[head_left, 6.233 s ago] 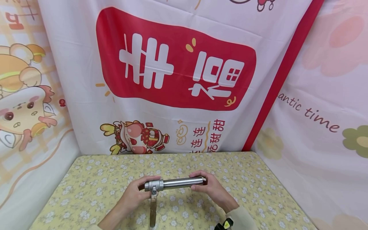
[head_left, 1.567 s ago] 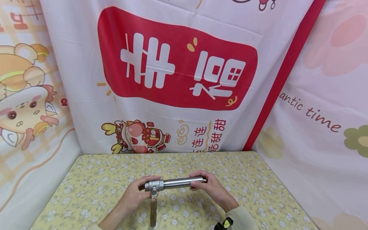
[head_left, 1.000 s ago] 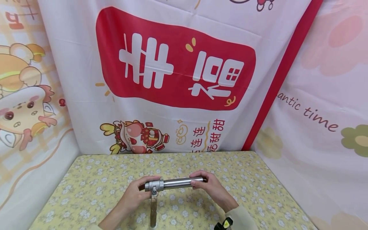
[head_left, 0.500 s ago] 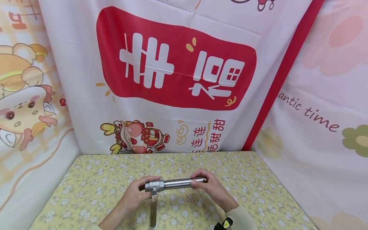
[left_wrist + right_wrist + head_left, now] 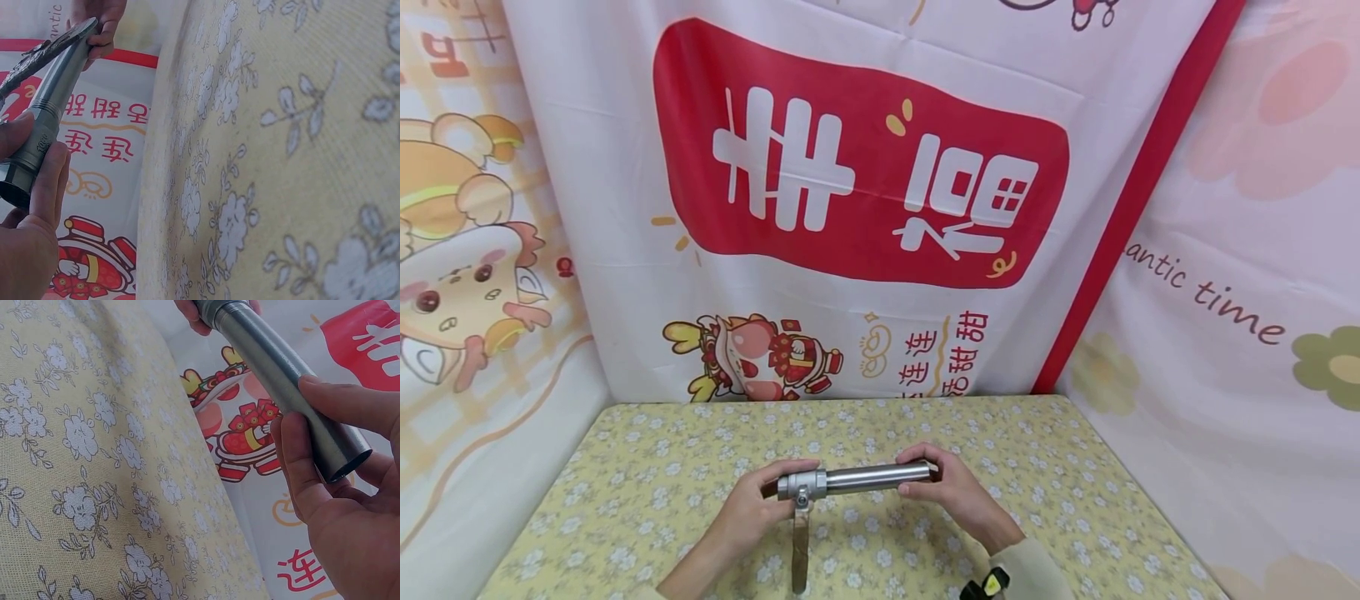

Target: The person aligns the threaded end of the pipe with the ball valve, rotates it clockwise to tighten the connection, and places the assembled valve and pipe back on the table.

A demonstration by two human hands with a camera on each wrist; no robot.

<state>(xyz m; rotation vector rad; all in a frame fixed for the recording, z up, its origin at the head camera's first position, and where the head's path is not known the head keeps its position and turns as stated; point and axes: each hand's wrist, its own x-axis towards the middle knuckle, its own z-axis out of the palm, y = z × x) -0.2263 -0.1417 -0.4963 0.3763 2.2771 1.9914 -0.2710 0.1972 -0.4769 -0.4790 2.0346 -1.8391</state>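
My left hand [image 5: 747,504] grips a metal ball valve [image 5: 802,483], thumb and fingers on opposite sides of its body. The valve's long lever handle [image 5: 801,550] points toward me and looks brown and worn. A smooth steel pipe [image 5: 871,477] runs rightward from the valve, its left end joined into the valve's hex end. My right hand [image 5: 953,490] holds the pipe near its free end. In the right wrist view, thumb and fingers pinch the pipe [image 5: 275,369], and its open end faces out past them. The valve's open mouth [image 5: 15,187] shows in the left wrist view.
Pipe and valve are held above a table [image 5: 647,492] covered in yellow floral cloth. Printed fabric hangs behind [image 5: 625,333] and on both sides of the table. A black strap device [image 5: 985,585] sits at the right wrist, by a cream sleeve [image 5: 1033,571].
The right thumb, higher across the pipe half a second ago, now lies lower along its near side. Fingers have shifted round the pipe's end. Left hand and valve stay put.
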